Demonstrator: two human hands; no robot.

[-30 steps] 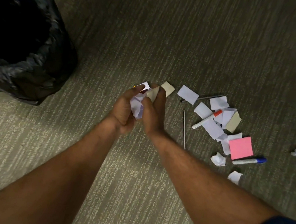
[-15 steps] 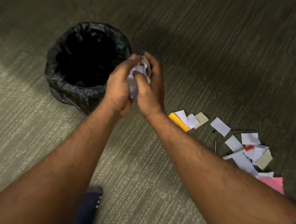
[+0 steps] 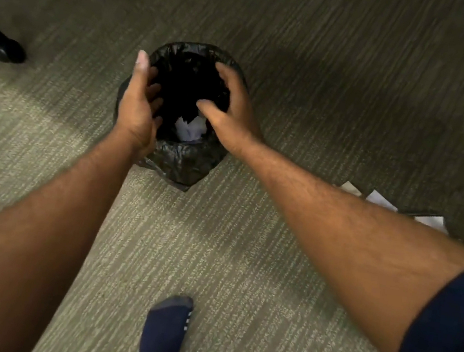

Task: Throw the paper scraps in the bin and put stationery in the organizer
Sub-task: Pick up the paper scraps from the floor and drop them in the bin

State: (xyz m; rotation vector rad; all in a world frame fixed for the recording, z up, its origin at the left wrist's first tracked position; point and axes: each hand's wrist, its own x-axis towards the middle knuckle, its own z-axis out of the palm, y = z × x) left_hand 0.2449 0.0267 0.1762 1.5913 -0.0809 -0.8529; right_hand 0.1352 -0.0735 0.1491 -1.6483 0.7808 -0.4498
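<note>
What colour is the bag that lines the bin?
Black and shiny. The bin bag shows best in the head view, the only view here.

The round bin lined with a glossy black plastic bag (image 3: 185, 163) is shown black throughout, and the crumpled paper scraps (image 3: 189, 132) inside it are white with a faint lilac tint. The carpeted floor (image 3: 242, 266) is coloured grey-green and patterned with close rows of fine pale dashed streaks. The dark navy sock (image 3: 164, 335) is tipped with a grey toe and marked with small white dashes, the rolled fabric sleeve (image 3: 445, 337) is the same navy, and the flat paper pieces (image 3: 381, 200) are white.
</note>
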